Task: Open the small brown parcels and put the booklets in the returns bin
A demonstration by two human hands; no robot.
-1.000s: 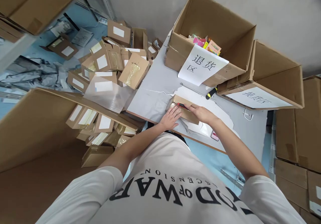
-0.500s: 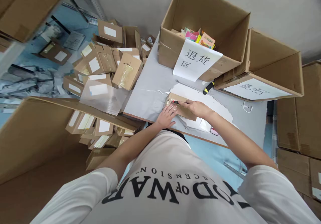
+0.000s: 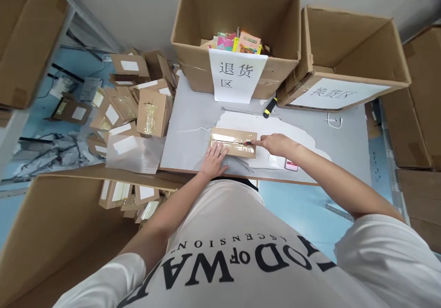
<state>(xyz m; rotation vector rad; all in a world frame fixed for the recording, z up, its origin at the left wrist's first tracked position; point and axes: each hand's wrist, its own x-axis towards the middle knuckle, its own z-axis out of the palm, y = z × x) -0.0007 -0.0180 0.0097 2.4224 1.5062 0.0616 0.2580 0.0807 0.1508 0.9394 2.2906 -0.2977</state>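
The right hand (image 3: 277, 144) was closed round one cutter (image 3: 248, 143), index finger stretched along it, the red end against the taped top of the parcel (image 3: 227, 144); its forearm reached in from the right, elbow bent outward. The left hand (image 3: 213, 160) gripped nothing: it lay palm down, fingers spread and thumb apart, on the parcel's near left part, its forearm slanting in from the near left. The one parcel lay flat on the table (image 3: 186, 110), partly over a white patch (image 3: 296, 135). Right of the parcel, by the near edge, lay one pink-faced item (image 3: 291, 165); beyond the parcel, to its right, one black-and-yellow tool (image 3: 270, 107). Farther beyond stood one open carton (image 3: 193, 71) with one sign (image 3: 238, 76) and several bright packs (image 3: 241, 42), too overlapped to count, and, farther right, a second carton (image 3: 351, 32) with a second sign (image 3: 339, 93). Left of the parcel, past the table, were more than ten small boxes (image 3: 151, 112), some under one clear sheet (image 3: 146, 158), and, nearer, one big box (image 3: 62, 216).
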